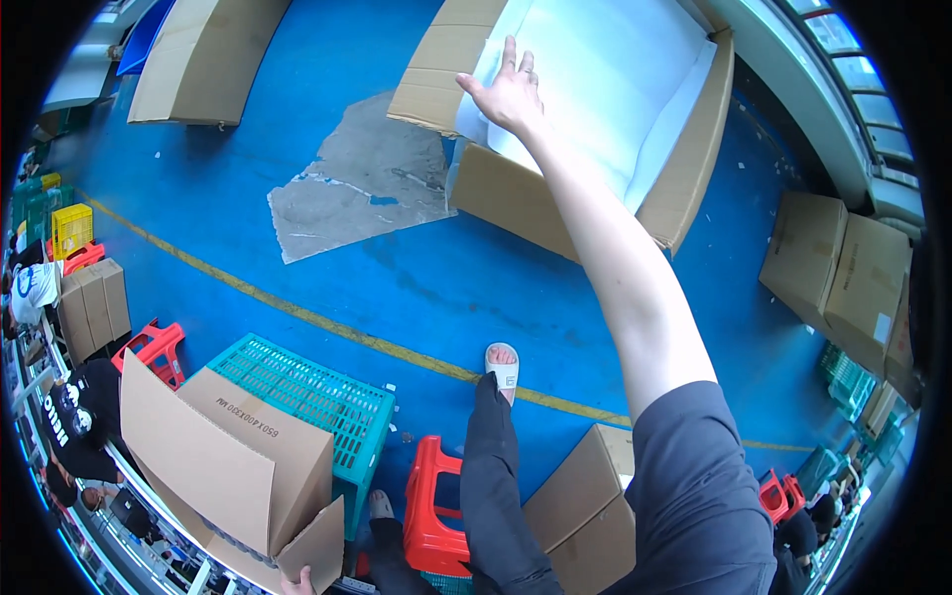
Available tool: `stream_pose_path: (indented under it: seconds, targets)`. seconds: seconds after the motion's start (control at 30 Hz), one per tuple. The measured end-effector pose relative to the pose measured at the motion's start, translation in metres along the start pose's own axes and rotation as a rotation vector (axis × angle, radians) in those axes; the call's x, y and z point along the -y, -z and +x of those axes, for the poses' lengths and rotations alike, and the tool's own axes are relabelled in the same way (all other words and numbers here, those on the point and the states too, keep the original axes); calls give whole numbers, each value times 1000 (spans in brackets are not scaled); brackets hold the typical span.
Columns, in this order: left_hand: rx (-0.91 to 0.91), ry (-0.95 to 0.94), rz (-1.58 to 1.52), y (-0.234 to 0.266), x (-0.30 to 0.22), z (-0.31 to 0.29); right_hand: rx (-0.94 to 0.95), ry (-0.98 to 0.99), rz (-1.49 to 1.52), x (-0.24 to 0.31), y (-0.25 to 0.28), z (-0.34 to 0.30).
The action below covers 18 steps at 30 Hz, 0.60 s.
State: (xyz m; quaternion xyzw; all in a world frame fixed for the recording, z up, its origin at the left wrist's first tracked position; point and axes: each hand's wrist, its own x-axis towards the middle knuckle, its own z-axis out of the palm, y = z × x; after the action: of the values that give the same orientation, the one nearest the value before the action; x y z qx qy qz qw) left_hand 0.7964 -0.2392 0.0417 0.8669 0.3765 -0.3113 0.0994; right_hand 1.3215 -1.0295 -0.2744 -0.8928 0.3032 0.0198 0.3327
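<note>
My right arm stretches far out ahead. At its end my right hand (511, 97) is open with fingers spread, over the near left edge of a large open cardboard carton (516, 193) lined with a white sheet (605, 79). Whether it touches the sheet I cannot tell. At the bottom edge my left hand (297, 583) shows only in part, its fingers closed at the lower edge of a carton flap (315, 545). That flap belongs to an open brown carton (288, 466) at the lower left, with dark round items partly visible inside.
A teal plastic crate (307, 387) stands behind the lower-left carton. A red stool (433, 506) is beside my legs, and another carton (585, 496) stands right of them. Torn grey sheeting (367, 178) lies on the blue floor. Stacked cartons (838, 268) stand right; people work far left.
</note>
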Motion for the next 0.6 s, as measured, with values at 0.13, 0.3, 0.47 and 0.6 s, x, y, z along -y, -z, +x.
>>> stream_pose_path:
  seconds: [0.13, 0.3, 0.47, 0.6]
  targets:
    - [-30, 38, -3, -5, -6, 1, 59, -19, -217, 0, -27, 38]
    - [-39, 82, -3, -4, 2, -11, 60, -85, -317, -30, -33, 47]
    - [-40, 54, 2, -3, 11, -12, 166, -115, -475, -71, -33, 42]
    - [-59, 18, 19, 0, 14, -12, 225, -126, -422, -76, -39, 43]
